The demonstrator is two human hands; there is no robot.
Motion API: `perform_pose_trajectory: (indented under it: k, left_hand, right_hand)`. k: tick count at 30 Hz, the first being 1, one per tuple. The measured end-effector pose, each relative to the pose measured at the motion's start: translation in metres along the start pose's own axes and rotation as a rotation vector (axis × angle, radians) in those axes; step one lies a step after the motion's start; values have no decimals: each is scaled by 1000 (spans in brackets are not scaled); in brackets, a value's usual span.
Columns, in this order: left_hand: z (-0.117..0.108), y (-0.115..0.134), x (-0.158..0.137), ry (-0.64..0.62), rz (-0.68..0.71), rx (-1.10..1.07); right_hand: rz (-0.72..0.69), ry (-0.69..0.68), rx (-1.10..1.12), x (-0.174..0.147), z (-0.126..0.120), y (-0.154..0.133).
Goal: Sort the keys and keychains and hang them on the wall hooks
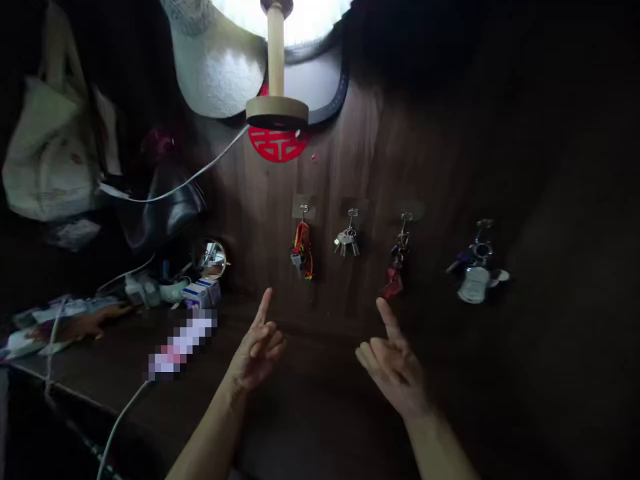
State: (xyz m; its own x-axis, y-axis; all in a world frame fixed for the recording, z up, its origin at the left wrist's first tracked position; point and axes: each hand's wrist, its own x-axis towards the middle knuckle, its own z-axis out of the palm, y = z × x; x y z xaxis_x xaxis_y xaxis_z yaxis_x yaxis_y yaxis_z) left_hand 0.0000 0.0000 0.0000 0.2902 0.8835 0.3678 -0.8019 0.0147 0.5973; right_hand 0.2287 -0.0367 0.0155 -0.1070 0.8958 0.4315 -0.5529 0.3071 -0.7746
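My left hand is raised with its index finger stretched upward and the other fingers curled; it holds nothing. My right hand makes the same pointing shape, also with nothing in it. Above the left fingertip, a key on a red and yellow lanyard hangs from a wall hook. A bunch of keys hangs beside it. The right fingertip appears just below a keychain with a red tag; I cannot tell if they touch. Farther right hangs a key ring with a pale, rounded fob.
A lit lamp with a wooden stem stands out overhead, its white cable trailing left. Bags hang at the left. Below them are a small round mirror, boxes and a white power cord along the dark tabletop.
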Motion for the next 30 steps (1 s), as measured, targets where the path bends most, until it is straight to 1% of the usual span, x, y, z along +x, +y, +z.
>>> perform_pose_trajectory:
  k: [3, 4, 6, 7, 9, 10, 11, 13, 14, 15, 17, 23, 30]
  left_hand:
    - [-14, -6, 6, 91, -66, 258]
    - [-21, -9, 7, 113, -85, 392]
    - [-35, -16, 8, 169, -107, 777]
    - [-42, -19, 8, 161, -108, 956]
    - [-53, -24, 6, 61, -140, 1258]
    - [-57, -26, 5, 25, -156, 1355]
    - [-59, -27, 4, 1, -168, 1426]
    - [-60, -27, 4, -14, -173, 1509]
    - [-59, -26, 4, -20, -171, 1535]
    - [-59, -26, 4, -26, -167, 1554]
    - [-59, -25, 4, -32, -161, 1578]
    - [-63, -24, 4, -17, -169, 1563]
    - [-65, -23, 3, -3, -170, 1512]
  right_hand:
    - [113, 36, -110, 7, -3, 14]
    - [154, 53, -174, 10, -4, 20]
    - [251, 102, -353, 16, -9, 37]
    - [292, 121, -457, 18, -11, 47]
    - [352, 102, -656, 19, -15, 66]
    - [368, 53, -757, 18, -16, 75]
    - [369, -24, -872, 16, -16, 83]
    - [329, -152, -1121, 10, -14, 94]
    - [301, -194, -1232, 7, -13, 97]
    - [277, -215, -1322, 4, -11, 100]
    - [244, -228, -1433, 0, -10, 103]
    - [122, -222, -1573, 0, -12, 111]
    - [11, -213, -1648, -2, -14, 117]
